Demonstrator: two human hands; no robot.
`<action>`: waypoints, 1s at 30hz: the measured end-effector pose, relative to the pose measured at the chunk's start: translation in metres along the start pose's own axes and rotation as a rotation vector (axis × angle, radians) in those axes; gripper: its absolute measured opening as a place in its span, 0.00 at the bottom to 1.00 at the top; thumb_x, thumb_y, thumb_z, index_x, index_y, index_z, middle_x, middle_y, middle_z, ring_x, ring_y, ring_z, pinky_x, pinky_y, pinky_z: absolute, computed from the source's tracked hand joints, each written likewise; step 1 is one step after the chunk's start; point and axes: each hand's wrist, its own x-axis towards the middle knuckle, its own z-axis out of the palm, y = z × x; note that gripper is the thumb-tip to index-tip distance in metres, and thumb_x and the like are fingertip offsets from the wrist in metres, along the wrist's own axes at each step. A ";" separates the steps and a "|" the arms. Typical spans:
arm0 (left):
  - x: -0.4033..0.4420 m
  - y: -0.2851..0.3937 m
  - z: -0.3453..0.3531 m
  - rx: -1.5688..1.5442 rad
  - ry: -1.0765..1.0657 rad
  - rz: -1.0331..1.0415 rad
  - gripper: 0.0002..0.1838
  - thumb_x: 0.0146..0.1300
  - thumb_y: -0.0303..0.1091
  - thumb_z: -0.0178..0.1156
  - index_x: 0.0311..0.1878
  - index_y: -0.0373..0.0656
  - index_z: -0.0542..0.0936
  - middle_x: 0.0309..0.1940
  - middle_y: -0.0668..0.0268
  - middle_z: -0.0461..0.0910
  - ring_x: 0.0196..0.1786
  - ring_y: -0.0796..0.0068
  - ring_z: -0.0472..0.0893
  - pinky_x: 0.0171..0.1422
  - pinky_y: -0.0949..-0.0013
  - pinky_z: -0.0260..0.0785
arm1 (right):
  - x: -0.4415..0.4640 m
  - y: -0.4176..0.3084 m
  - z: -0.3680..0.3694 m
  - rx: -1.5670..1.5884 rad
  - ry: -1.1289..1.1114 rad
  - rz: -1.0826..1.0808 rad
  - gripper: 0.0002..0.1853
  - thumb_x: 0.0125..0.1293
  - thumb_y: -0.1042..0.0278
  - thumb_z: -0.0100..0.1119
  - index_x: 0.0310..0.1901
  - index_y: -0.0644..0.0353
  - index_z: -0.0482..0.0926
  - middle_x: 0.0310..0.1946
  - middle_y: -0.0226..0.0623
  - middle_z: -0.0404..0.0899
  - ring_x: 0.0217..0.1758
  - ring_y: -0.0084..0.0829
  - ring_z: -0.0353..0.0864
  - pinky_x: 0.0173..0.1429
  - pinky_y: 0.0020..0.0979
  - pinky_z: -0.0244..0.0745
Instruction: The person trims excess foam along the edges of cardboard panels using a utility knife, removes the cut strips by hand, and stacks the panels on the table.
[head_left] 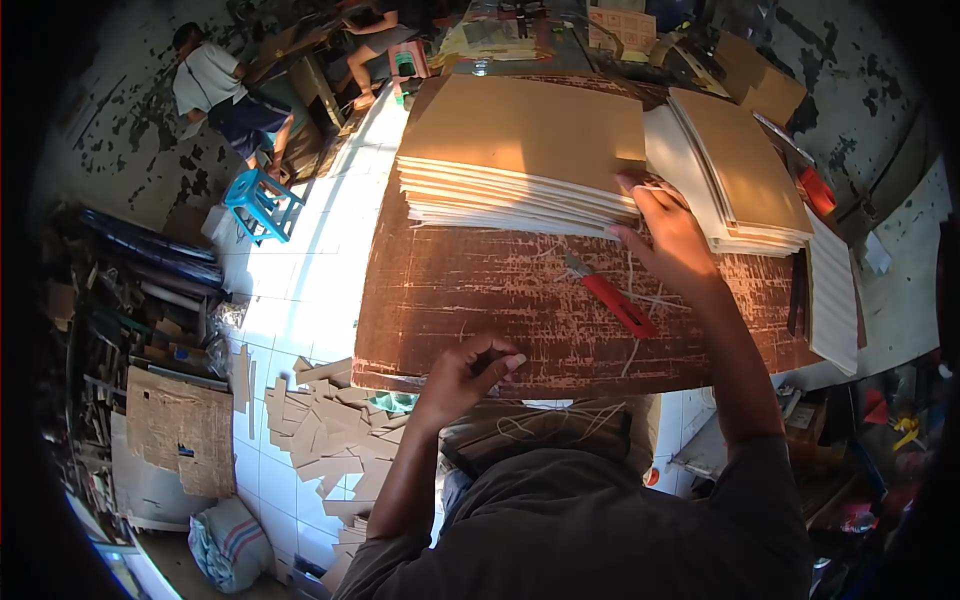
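Note:
A stack of brown cardboard sheets (530,120) with pale edges lies on the worn brown table (450,290). My right hand (672,232) is at its near right corner, fingers on top and thumb lower at the edge, gripping the sheets there. Over the table's front edge, my left hand (468,378) is closed, thumb against the curled fingers; whatever may be between them cannot be made out. A red utility knife (618,304) lies between the hands, with its tip toward the stack. Thin pale string (655,299) lies around it.
A second cardboard stack (745,170) stands on the right, beside a white corrugated sheet (833,290). Cardboard scraps (325,420) litter the tiled floor at left. Farther back, a person (225,90) is near a blue stool (262,205); another person's legs (368,60) show behind.

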 end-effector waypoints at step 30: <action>0.040 0.055 0.039 -0.864 0.164 0.041 0.27 0.81 0.43 0.58 0.73 0.35 0.69 0.66 0.54 0.78 0.68 0.64 0.79 0.71 0.53 0.74 | -0.097 -0.106 0.003 -0.062 0.366 -0.517 0.09 0.61 0.61 0.78 0.43 0.46 0.90 0.46 0.28 0.90 0.52 0.26 0.87 0.59 0.38 0.76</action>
